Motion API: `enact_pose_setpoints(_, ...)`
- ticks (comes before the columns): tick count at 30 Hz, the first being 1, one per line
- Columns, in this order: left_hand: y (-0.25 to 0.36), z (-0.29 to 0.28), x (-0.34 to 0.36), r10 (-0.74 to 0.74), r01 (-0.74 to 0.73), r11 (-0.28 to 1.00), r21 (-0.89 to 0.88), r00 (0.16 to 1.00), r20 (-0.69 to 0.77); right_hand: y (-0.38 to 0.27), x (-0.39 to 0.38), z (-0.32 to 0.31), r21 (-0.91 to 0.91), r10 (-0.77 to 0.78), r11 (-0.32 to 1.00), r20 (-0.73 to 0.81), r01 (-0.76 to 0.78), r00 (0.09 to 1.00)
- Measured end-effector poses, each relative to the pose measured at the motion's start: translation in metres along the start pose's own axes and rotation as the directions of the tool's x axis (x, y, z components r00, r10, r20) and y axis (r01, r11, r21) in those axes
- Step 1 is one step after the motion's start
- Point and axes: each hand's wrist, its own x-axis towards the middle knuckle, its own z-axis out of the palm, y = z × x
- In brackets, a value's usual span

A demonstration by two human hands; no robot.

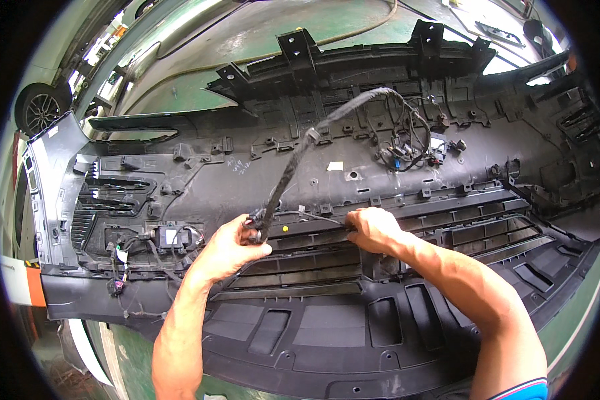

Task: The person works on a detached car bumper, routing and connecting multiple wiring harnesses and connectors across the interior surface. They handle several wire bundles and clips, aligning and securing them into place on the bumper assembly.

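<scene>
A large black car bumper lies with its inner side up in front of me. Over it arches a black taped wiring harness. My left hand grips the harness's near end, thumb against dark connectors. A thin branch cable runs right from there. My right hand is closed on that cable, above the slatted grille; its fingertips are partly hidden. Toward the far right, the harness ends in a coil of wires with several plugs, lying on the bumper.
A black module with a white label and loose wires sits at the bumper's left. Mounting brackets rise at the far edge. A car wheel stands at the far left, and a hose lies on the green floor.
</scene>
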Motion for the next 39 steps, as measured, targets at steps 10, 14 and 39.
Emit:
enact_pose_setpoints(10, 0.007, -0.01, -0.007, -0.025, 0.026, 0.997, 0.075, 1.0, -0.009, -0.007, -0.003, 0.0, -0.037, -0.082, 0.996, 0.091, 0.086, 0.993)
enact_pose_setpoints(14, 0.008, -0.017, -0.009, 0.04, -0.041, 0.999, -0.03, 0.998, -0.054, -0.008, -0.003, -0.001, -0.007, -0.088, 0.996, 0.123, 0.089, 0.989)
enact_pose_setpoints(39, -0.008, -0.001, -0.004, 0.029, -0.024, 0.988, 0.151, 0.999, -0.035, -0.01, -0.005, -0.002, -0.021, -0.05, 0.998, 0.15, 0.054, 0.987)
